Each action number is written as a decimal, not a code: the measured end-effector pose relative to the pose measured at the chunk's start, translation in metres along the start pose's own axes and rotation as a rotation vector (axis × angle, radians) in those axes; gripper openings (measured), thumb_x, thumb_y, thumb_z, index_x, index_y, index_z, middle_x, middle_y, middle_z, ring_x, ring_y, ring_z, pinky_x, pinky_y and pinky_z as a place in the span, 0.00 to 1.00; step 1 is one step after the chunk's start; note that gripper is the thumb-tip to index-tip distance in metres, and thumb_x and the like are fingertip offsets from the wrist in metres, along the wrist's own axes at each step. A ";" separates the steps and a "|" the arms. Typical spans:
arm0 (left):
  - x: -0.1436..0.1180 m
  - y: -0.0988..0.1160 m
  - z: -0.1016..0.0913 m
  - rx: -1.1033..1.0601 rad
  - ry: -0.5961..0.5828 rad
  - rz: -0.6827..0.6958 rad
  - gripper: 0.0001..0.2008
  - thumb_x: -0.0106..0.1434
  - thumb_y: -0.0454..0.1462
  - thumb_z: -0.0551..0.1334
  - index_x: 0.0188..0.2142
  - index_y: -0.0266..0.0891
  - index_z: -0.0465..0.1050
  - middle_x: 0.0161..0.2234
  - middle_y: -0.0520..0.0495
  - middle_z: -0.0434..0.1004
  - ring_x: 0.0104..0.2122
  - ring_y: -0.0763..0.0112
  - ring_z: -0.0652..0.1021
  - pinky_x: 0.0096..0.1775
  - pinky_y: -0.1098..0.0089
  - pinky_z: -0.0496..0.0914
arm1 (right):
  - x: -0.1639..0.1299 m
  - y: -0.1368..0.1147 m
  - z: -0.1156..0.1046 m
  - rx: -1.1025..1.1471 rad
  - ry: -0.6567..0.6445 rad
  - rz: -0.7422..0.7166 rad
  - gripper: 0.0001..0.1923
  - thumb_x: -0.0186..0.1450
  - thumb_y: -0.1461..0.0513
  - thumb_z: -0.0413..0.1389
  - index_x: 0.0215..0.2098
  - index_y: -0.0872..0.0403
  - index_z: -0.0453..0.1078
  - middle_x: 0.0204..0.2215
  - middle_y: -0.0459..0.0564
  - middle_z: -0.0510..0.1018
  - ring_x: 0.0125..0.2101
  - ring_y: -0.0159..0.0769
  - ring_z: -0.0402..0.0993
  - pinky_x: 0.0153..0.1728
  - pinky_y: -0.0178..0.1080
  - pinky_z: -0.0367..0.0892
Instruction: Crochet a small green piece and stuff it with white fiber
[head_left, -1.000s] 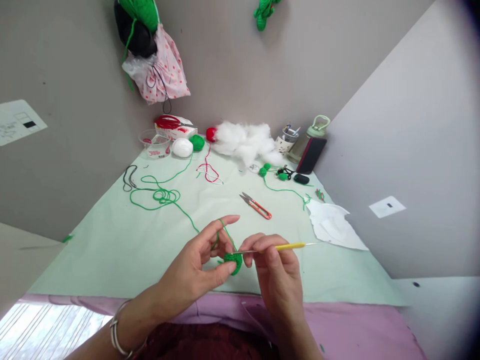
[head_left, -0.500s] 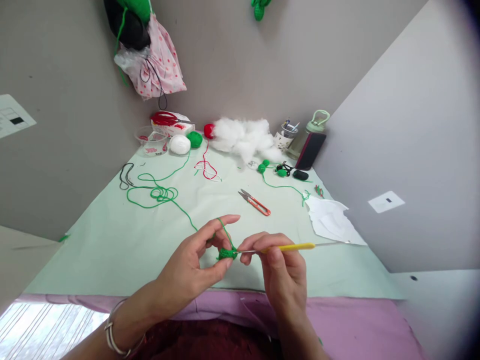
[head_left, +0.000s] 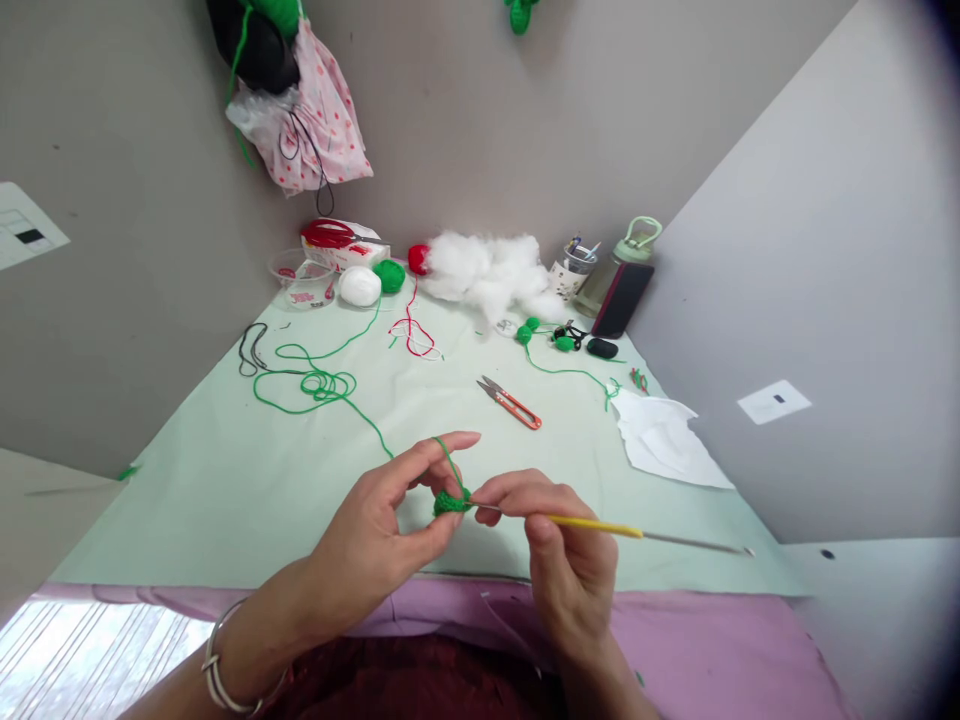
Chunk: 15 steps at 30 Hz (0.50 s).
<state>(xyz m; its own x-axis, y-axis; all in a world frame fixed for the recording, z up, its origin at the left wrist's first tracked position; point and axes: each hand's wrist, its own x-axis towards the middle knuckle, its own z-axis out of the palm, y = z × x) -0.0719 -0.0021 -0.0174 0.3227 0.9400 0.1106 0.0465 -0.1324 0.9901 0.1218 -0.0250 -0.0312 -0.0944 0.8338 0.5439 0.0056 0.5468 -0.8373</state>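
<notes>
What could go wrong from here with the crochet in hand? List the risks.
1. The green yarn strand lies in a tangled loop on the table and might snag when pulled.
2. The small green crochet piece is pinched only by the left hand fingertips; it could slip off the crochet hook in the right hand.

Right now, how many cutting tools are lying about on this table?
2: orange-handled thread snips on the green mat mid-table, and red-handled scissors atop the white box at the back left. Others may hide in the clutter.
</notes>
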 end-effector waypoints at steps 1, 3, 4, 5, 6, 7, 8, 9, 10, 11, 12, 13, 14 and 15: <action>0.000 0.000 0.000 0.004 0.006 -0.004 0.26 0.63 0.32 0.64 0.61 0.47 0.76 0.36 0.53 0.77 0.40 0.69 0.78 0.52 0.66 0.71 | 0.000 -0.001 -0.001 -0.046 -0.024 -0.031 0.12 0.79 0.62 0.51 0.48 0.48 0.78 0.41 0.50 0.85 0.41 0.37 0.81 0.42 0.40 0.77; 0.000 0.000 0.001 -0.003 0.019 -0.020 0.26 0.63 0.31 0.65 0.60 0.46 0.76 0.36 0.53 0.77 0.40 0.69 0.77 0.52 0.66 0.71 | 0.000 -0.003 -0.002 -0.131 -0.071 -0.096 0.12 0.79 0.63 0.51 0.50 0.49 0.78 0.41 0.51 0.85 0.43 0.38 0.81 0.42 0.41 0.78; 0.000 -0.001 0.001 -0.012 0.024 -0.028 0.26 0.62 0.31 0.65 0.60 0.46 0.77 0.36 0.53 0.77 0.40 0.69 0.77 0.52 0.66 0.71 | 0.000 -0.004 -0.003 -0.166 -0.087 -0.121 0.12 0.79 0.63 0.51 0.50 0.49 0.77 0.40 0.52 0.85 0.43 0.38 0.82 0.42 0.40 0.78; 0.000 -0.001 0.002 -0.024 0.030 -0.034 0.26 0.62 0.31 0.66 0.60 0.47 0.77 0.36 0.53 0.77 0.40 0.68 0.77 0.52 0.65 0.70 | 0.000 -0.004 -0.004 -0.201 -0.098 -0.143 0.12 0.79 0.63 0.50 0.50 0.50 0.77 0.40 0.52 0.85 0.42 0.38 0.82 0.41 0.40 0.79; 0.000 -0.002 0.002 -0.042 0.034 -0.044 0.26 0.62 0.32 0.66 0.60 0.47 0.77 0.36 0.53 0.77 0.40 0.68 0.77 0.52 0.65 0.70 | -0.001 -0.004 -0.004 -0.244 -0.105 -0.165 0.12 0.79 0.64 0.50 0.50 0.49 0.76 0.41 0.52 0.85 0.42 0.37 0.83 0.40 0.40 0.79; 0.001 -0.003 0.002 -0.068 0.039 -0.057 0.25 0.63 0.32 0.67 0.60 0.48 0.78 0.37 0.53 0.77 0.41 0.68 0.77 0.53 0.66 0.70 | -0.001 -0.004 -0.004 -0.307 -0.112 -0.197 0.12 0.78 0.64 0.51 0.50 0.49 0.76 0.42 0.53 0.85 0.41 0.37 0.83 0.39 0.39 0.80; 0.001 -0.004 0.003 -0.105 0.045 -0.076 0.24 0.63 0.33 0.68 0.59 0.49 0.78 0.37 0.53 0.77 0.42 0.68 0.76 0.53 0.66 0.69 | -0.002 -0.003 -0.004 -0.394 -0.116 -0.237 0.11 0.77 0.65 0.52 0.51 0.49 0.76 0.44 0.54 0.84 0.41 0.37 0.83 0.39 0.39 0.80; 0.001 -0.005 0.004 -0.155 0.047 -0.102 0.23 0.64 0.35 0.69 0.59 0.49 0.79 0.37 0.53 0.77 0.42 0.68 0.76 0.52 0.67 0.70 | -0.002 -0.002 -0.003 -0.496 -0.119 -0.283 0.12 0.76 0.66 0.53 0.52 0.49 0.76 0.45 0.54 0.84 0.41 0.37 0.83 0.38 0.38 0.81; 0.001 -0.005 0.005 -0.212 0.046 -0.131 0.22 0.65 0.37 0.70 0.58 0.50 0.79 0.38 0.53 0.77 0.42 0.68 0.76 0.51 0.67 0.70 | -0.003 0.000 -0.001 -0.599 -0.112 -0.338 0.13 0.75 0.68 0.54 0.53 0.49 0.76 0.46 0.55 0.84 0.41 0.37 0.83 0.38 0.37 0.81; 0.000 -0.006 0.007 -0.275 0.045 -0.154 0.21 0.66 0.39 0.71 0.58 0.51 0.79 0.38 0.53 0.76 0.42 0.69 0.76 0.49 0.68 0.71 | -0.004 0.002 0.000 -0.686 -0.089 -0.401 0.15 0.74 0.69 0.55 0.54 0.50 0.76 0.46 0.56 0.84 0.42 0.38 0.83 0.38 0.37 0.81; 0.000 -0.006 0.009 -0.340 0.047 -0.172 0.22 0.66 0.40 0.72 0.59 0.51 0.78 0.38 0.53 0.76 0.41 0.69 0.76 0.48 0.69 0.71 | -0.005 0.004 0.003 -0.753 -0.054 -0.462 0.16 0.73 0.70 0.55 0.55 0.52 0.77 0.46 0.57 0.84 0.42 0.38 0.83 0.39 0.38 0.82; -0.001 -0.005 0.012 -0.407 0.049 -0.187 0.24 0.66 0.42 0.72 0.61 0.51 0.77 0.38 0.53 0.76 0.40 0.70 0.76 0.46 0.69 0.72 | -0.006 0.006 0.004 -0.799 -0.020 -0.511 0.17 0.72 0.71 0.56 0.55 0.53 0.77 0.46 0.58 0.83 0.42 0.39 0.82 0.39 0.39 0.82; -0.001 -0.005 0.014 -0.476 0.051 -0.206 0.26 0.65 0.42 0.73 0.62 0.51 0.76 0.38 0.53 0.76 0.39 0.70 0.76 0.45 0.69 0.72 | -0.007 0.007 0.006 -0.829 0.015 -0.549 0.17 0.71 0.72 0.57 0.55 0.54 0.78 0.45 0.58 0.82 0.43 0.41 0.82 0.39 0.39 0.82; -0.002 -0.005 0.017 -0.548 0.049 -0.233 0.28 0.64 0.42 0.74 0.63 0.51 0.75 0.37 0.53 0.75 0.38 0.71 0.76 0.44 0.70 0.72 | -0.008 0.008 0.007 -0.848 0.035 -0.572 0.18 0.70 0.72 0.58 0.55 0.55 0.79 0.44 0.58 0.82 0.43 0.42 0.82 0.40 0.40 0.82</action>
<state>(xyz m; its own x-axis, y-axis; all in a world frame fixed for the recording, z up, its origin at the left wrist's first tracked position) -0.0569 -0.0082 -0.0236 0.3184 0.9399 -0.1236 -0.3881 0.2483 0.8875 0.1151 -0.0274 -0.0426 -0.2750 0.4256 0.8621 0.6726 0.7259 -0.1438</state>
